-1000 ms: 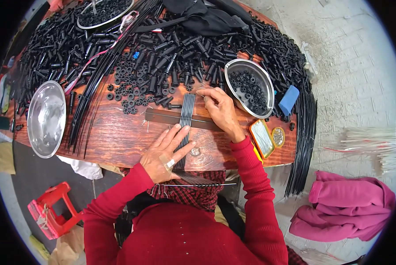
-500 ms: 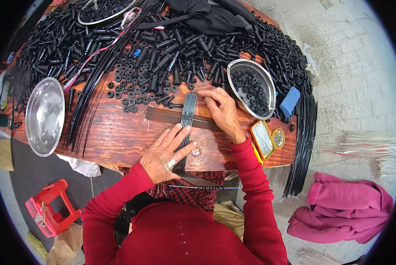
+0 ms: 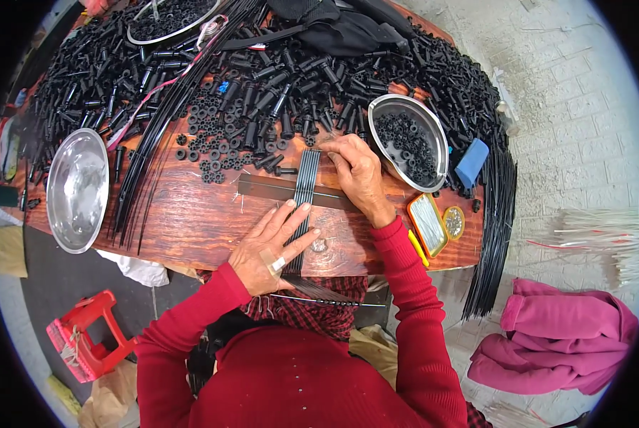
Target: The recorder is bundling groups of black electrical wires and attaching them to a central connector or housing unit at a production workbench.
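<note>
A flat band of thin dark parallel strands (image 3: 308, 170) lies lengthwise before me on the wooden table, across a dark flat bar (image 3: 266, 185). My left hand (image 3: 264, 251) rests flat on the band's nearer part with the fingers spread, a pale bandage round one finger. Next to the band's far end, my right hand (image 3: 360, 175) has its thumb and fingertips pressed together; whatever is between them is too small to make out. Below the table edge, a thin rod with small black beads (image 3: 337, 302) lies near my lap, with fine dark strands running toward it.
Black tubular plastic parts (image 3: 284, 100) heap the far table (image 3: 184, 228). A metal bowl of small black rings (image 3: 442, 153) stands right, a bare metal bowl (image 3: 79, 192) left. Nearby are an orange-rimmed tray of pins (image 3: 428, 221), a blue block (image 3: 472, 162) and long black strands (image 3: 155, 143).
My right hand has shifted slightly, its fingers drawn in more near the band's far end. My left hand stays on the band. The whole view has moved a little.
</note>
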Available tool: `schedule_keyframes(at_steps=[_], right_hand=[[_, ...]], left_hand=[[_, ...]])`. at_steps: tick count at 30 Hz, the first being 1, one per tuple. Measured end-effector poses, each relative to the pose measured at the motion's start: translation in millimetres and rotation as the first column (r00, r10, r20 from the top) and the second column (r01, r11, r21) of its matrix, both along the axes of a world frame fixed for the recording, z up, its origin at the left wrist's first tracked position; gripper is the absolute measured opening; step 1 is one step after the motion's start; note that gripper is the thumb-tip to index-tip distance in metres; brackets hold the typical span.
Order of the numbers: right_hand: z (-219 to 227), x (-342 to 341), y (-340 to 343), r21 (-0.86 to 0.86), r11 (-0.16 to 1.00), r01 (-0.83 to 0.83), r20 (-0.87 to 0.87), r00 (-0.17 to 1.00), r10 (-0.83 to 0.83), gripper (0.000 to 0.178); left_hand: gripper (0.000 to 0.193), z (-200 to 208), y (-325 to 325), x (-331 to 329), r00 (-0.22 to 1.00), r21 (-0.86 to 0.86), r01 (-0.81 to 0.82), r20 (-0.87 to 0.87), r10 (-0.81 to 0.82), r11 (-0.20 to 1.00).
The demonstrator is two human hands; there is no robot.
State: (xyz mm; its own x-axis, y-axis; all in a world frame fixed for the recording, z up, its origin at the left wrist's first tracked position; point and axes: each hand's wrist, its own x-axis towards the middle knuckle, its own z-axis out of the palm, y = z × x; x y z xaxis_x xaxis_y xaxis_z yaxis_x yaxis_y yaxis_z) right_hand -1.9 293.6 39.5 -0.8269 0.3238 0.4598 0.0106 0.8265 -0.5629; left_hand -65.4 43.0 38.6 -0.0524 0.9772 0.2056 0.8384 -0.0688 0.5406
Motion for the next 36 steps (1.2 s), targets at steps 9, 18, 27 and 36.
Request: schedule_keyframes(at_steps=[9, 18, 27, 36], right_hand=[[2, 1, -2, -0.004, 1.000, -0.002, 0.031, 1.000, 0.002, 0.019], [3, -2, -8, -0.039, 0.998, 0.051, 0.043, 0.998, -0.049, 0.015], [-1, -3, 2, 0.041, 0.998, -0.053, 0.015, 0.999, 0.052, 0.017], [1, -8, -9, -0.011, 0.998, -0.068, -0.046, 0.997, 0.068, 0.024]], left_hand=[[0.086, -2, 0, -1, 1.000, 0.017, 0.003, 0.009, -0.003, 1.000], [0.110, -2, -1, 0, 0.999, 0.003, -0.002, 0.055, 0.002, 1.000], [0.111, -1, 1, 1, 0.998, 0.002, -0.008, 0.056, 0.008, 1.000], [0.112, -1, 1, 0, 0.999, -0.024, 0.003, 0.039, -0.002, 1.000]])
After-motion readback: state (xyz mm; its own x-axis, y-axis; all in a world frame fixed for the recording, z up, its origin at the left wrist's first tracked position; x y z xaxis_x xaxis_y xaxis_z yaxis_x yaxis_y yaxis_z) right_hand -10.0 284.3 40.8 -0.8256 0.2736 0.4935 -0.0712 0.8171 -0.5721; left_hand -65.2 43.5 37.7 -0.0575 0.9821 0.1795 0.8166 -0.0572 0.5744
